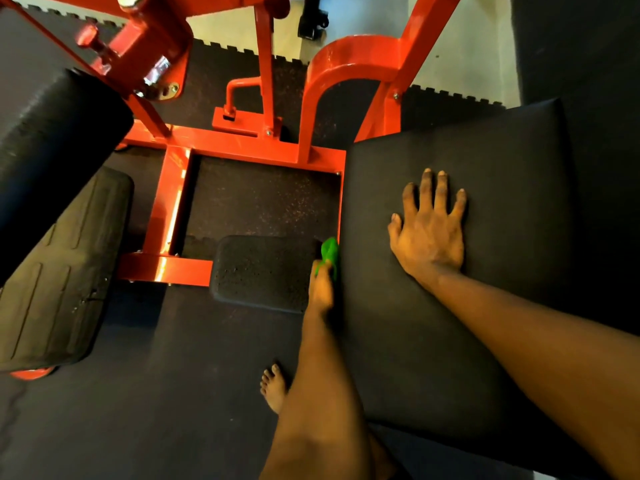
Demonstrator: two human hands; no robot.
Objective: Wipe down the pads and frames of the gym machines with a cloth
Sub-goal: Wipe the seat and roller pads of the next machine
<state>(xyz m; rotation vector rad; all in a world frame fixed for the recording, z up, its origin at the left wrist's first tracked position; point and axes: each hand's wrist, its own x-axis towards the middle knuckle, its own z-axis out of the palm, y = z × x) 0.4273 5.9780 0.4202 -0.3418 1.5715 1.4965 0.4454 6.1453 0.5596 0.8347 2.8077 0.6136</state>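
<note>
Cloth: green cloth point(329, 250) is sitting bunched in the left hand point(322, 289), touching the left side edge of the big black seat pad point(485, 161).
Left hand: fingers are curling round the cloth and gripping it, working low at the pad's edge, just beside the red frame point(242, 147).
Right hand: right hand point(429, 233) is lying flat on the pad top with fingers spreading, holding nothing; probably bracing.
Step in hand: likely wiping the pad's side edge.
Done: cannot tell; the pad top is showing no streaks or damp marks either way.
Left to do: judging by the cloth's position, the red frame, the roller pad point(52, 150), the ribbed footplate point(62, 271) and the small black block point(263, 271) are all looking untouched.
Progress: seems early to middle on this machine.
Other: bare foot point(274, 388) is standing on the dark floor mat point(156, 393).
</note>
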